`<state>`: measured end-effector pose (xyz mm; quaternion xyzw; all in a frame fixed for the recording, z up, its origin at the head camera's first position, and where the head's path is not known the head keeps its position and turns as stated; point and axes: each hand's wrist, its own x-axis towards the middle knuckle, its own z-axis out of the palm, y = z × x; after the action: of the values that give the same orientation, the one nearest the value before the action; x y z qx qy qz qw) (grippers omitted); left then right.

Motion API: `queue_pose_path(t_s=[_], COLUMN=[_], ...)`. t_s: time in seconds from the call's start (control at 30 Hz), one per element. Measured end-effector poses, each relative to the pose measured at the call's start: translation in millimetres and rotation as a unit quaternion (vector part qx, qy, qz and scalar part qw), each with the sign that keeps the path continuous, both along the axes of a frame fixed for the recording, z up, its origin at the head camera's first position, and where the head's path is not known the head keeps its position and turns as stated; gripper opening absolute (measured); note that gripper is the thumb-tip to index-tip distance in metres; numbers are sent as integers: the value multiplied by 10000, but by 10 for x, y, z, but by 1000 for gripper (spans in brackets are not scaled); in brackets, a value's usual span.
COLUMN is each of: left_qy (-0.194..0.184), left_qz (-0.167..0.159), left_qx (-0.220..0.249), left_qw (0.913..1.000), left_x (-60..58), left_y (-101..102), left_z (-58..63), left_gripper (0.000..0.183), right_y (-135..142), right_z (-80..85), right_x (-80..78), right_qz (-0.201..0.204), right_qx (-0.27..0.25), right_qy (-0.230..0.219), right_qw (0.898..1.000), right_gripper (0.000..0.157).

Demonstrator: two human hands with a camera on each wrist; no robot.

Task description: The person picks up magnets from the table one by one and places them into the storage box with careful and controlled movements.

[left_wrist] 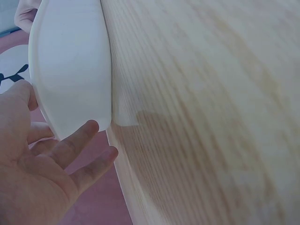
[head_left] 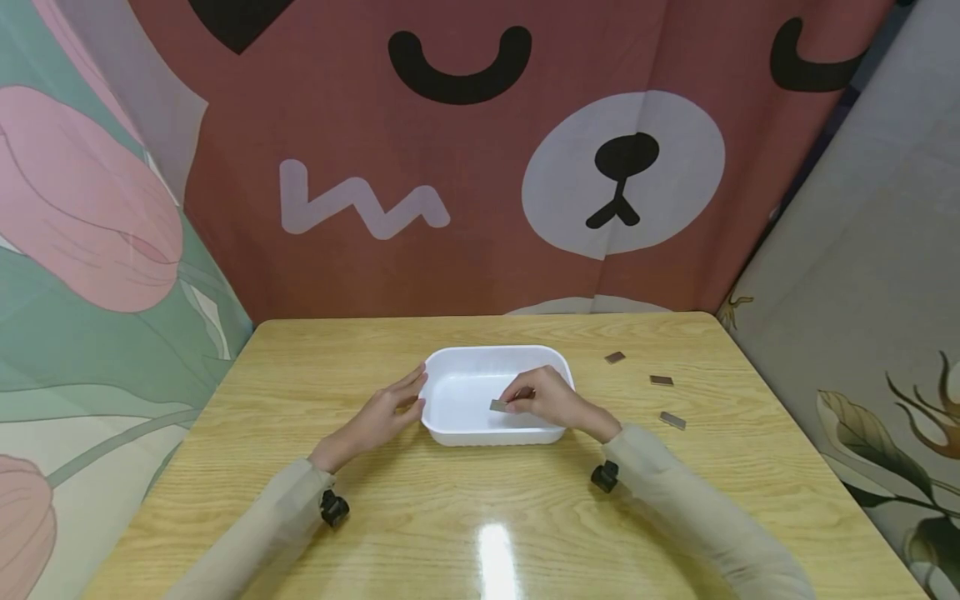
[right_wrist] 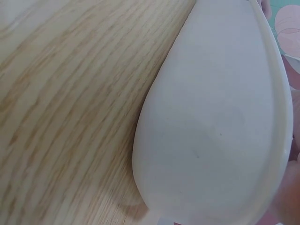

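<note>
A white, shallow rectangular container [head_left: 456,410] with rounded corners stands on the wooden table. Over its inside, my right hand [head_left: 551,397] pinches a small flat rectangular piece [head_left: 498,406], greyish brown, between thumb and fingers. At the left end my left hand [head_left: 384,414] rests against the rim, fingers spread. The left wrist view shows the thumb at the rim and extended fingers [left_wrist: 75,140] beside the outer wall. In the right wrist view the container's wall [right_wrist: 211,117] hides most of my right hand.
Right of the container lie three similar flat pieces: a brown one [head_left: 615,357] farthest back, a dark one [head_left: 662,380] in the middle and a greyish one [head_left: 672,420] nearest. A printed curtain [head_left: 360,275] hangs behind the table [head_left: 315,358].
</note>
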<state>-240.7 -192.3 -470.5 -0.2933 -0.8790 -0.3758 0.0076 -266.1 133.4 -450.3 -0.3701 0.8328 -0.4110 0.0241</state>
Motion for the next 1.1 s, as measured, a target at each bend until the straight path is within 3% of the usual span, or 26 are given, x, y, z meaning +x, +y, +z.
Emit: queue_pose_path(t_s=[0.7,1.1], left_qy=[-97,-17], left_qz=[9,-13], left_qx=[39,91], left_qw=[9999,10000], left_x=[2,15], left_y=[11,14], left_z=[4,10], left_gripper=[52,52], right_y=[-54,-107], right_z=[-80,-40], right_x=[-1,35], right_qz=[122,219], right_qx=[-28,-3], right_qy=[-30,-141], right_qw=[9999,9997], right_gripper=[10,9])
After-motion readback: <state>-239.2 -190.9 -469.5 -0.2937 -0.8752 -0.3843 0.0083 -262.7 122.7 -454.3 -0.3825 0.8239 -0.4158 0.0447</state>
